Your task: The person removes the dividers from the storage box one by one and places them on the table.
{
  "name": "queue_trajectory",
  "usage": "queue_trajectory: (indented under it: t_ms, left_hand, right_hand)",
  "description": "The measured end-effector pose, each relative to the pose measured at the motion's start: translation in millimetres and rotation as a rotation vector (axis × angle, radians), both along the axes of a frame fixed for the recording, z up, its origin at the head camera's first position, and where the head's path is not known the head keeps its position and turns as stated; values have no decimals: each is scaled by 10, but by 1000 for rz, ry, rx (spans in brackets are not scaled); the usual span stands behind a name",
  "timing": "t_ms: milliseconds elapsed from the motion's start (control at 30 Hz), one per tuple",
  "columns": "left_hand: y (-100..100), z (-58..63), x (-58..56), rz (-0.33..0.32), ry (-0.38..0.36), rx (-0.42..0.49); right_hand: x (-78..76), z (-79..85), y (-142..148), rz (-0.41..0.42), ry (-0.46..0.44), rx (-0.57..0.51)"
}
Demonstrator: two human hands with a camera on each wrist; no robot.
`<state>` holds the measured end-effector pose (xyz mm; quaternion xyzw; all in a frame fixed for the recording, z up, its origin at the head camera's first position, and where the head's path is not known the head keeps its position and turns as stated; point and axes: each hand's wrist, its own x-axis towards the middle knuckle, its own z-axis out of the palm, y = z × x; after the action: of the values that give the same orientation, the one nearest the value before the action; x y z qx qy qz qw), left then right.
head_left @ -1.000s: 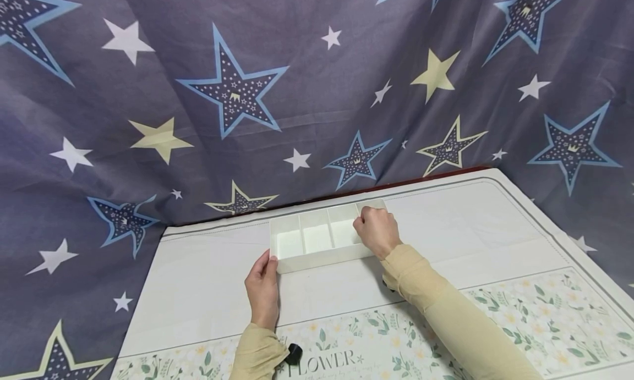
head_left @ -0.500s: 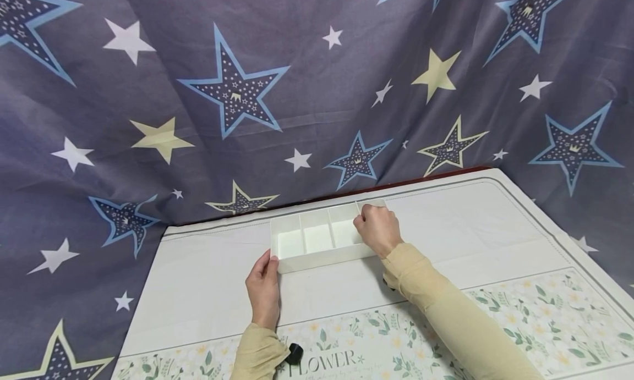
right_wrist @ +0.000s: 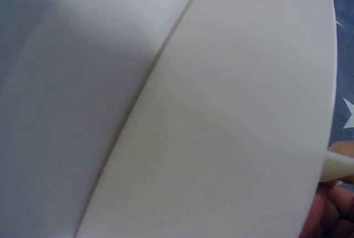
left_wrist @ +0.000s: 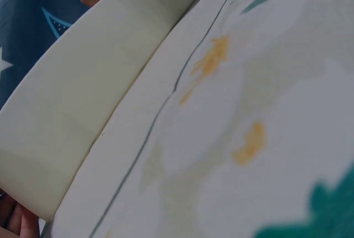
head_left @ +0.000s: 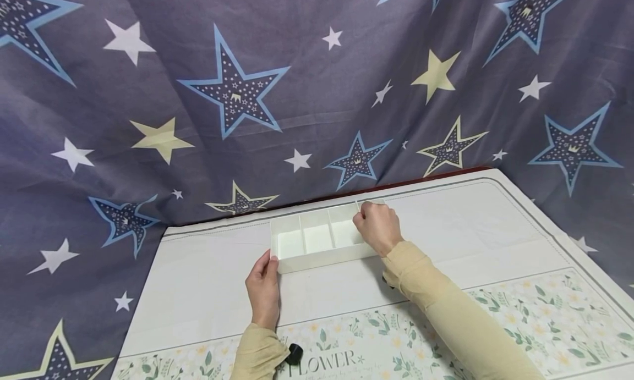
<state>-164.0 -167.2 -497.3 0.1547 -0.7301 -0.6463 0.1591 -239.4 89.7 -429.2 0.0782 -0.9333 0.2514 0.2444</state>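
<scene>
A long white divided box [head_left: 317, 259] stands on the table toward its far edge, with several compartments open at the top. My left hand [head_left: 263, 289] holds its left end, thumb at the near corner and fingers along the end wall; in the left wrist view those fingers [left_wrist: 21, 220] show at the corner. Over the right part of the box, my right hand [head_left: 378, 229] is curled and pinches a thin white divider [right_wrist: 338, 166]. The right wrist view shows this piece between finger and thumb, behind the box's long wall [right_wrist: 232, 99]. My hand hides most of the rightmost compartment.
A white cloth with a flowered band [head_left: 550, 314] covers the table [head_left: 208, 281]. Just behind the table's far edge hangs a dark curtain [head_left: 277, 105] printed with stars. A small black piece [head_left: 294, 354] sits at my left cuff.
My right hand has risen very slightly at the right part of the box. My left hand and the box stay where they were.
</scene>
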Motion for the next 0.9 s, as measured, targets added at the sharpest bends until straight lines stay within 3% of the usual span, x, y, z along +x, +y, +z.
queue_trajectory:
  t_ms: [900]
  left_hand:
    - [1,1,7,-2,6,7]
  right_hand:
    - [3,139,-8,-15,9,12]
